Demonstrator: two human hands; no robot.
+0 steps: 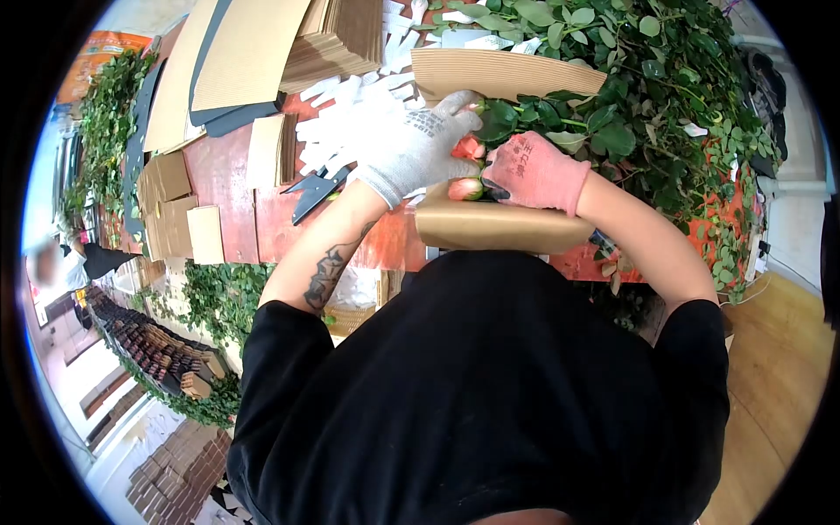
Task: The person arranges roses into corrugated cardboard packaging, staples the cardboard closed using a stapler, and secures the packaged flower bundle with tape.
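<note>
Red desk (232,192), crowded with cardboard and greenery, fills the view ahead of a person in a black shirt (490,376). On it, the left hand (422,144), in a grey-white glove, has its fingers spread around the heads of peach-pink roses (467,189). The right hand (535,172), in a pink glove, is curled just behind those heads; its fingertips are hidden, so whether they pinch a stem cannot be told. The roses lie between two raised sides of a brown corrugated sheet (506,226), their leaves showing beyond the right hand. To the left of the left hand, white strips (350,118) are scattered near a stack of cardboard (343,44). Leafy stems (682,114) heap up on the right. Farther off, at the far left, stands another person (66,267), beside more foliage (105,140).
</note>
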